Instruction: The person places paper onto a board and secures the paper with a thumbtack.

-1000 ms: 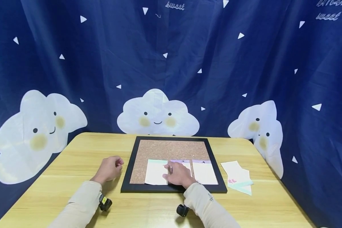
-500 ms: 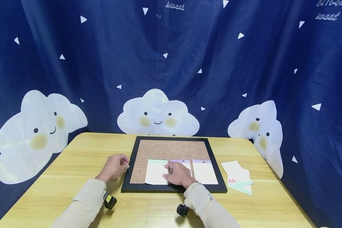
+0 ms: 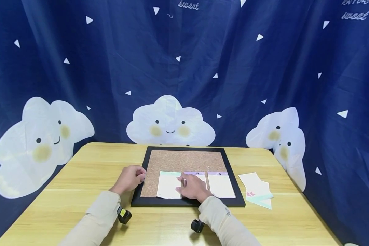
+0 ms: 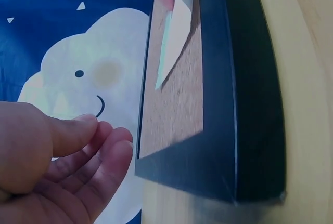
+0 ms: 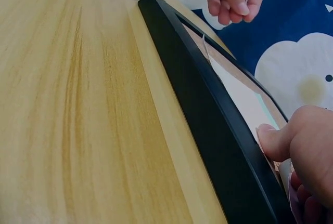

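Observation:
My left hand (image 3: 130,178) hovers over the left side of the black frame of a cork board (image 3: 187,158). Its thumb tip meets the index fingertip; I cannot tell whether something tiny sits between them. My right hand (image 3: 193,187) lies low over the board, thumb (image 5: 273,142) pressing a white note sheet (image 3: 169,185) with a mint top strip. That sheet's near-left corner lifts off the cork. To its right are two sheets with purple top strips, the middle sheet (image 3: 196,173) partly hidden by my right hand and the right sheet (image 3: 220,186). Each has a dark pin near its top.
Several loose note sheets (image 3: 256,188) overlap on the wooden table (image 3: 160,225), to the right of the board. A small pale dot shows on the cork at right. A navy curtain (image 3: 184,78) with cloud faces hangs behind the table.
My left hand has moved right, from beside the board to over its left frame edge. My right hand and the sheets stay in place.

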Motion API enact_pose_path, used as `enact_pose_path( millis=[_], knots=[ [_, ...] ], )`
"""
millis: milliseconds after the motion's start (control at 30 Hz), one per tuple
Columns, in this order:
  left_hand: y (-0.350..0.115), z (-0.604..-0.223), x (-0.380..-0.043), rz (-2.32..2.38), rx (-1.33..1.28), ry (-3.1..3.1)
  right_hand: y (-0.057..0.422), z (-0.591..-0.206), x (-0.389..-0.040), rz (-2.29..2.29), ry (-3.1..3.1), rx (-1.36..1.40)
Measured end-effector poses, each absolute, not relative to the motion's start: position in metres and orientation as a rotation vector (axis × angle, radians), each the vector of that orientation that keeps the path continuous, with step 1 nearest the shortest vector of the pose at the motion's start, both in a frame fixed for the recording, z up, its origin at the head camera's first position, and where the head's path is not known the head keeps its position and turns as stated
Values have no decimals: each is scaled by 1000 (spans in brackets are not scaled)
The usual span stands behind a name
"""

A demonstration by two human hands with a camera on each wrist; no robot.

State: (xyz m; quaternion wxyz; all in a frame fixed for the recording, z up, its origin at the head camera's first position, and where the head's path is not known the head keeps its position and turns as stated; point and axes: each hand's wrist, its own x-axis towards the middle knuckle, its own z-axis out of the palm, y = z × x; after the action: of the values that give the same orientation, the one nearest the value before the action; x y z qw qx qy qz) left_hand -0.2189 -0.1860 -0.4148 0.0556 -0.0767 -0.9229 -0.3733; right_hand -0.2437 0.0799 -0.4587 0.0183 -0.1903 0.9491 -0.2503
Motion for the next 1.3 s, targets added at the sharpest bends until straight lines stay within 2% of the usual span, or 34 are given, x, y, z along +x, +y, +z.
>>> enact_pose_path(
  millis=[1033, 1300],
  knots=[
    [-144, -421, -241, -1214, -256, -2855, 78, -453, -244, -758, 2916, -540],
    [-137, -425, -247, -1364, -223, -2852, 78, -452, -244, -756, 2913, -541]
  ],
)
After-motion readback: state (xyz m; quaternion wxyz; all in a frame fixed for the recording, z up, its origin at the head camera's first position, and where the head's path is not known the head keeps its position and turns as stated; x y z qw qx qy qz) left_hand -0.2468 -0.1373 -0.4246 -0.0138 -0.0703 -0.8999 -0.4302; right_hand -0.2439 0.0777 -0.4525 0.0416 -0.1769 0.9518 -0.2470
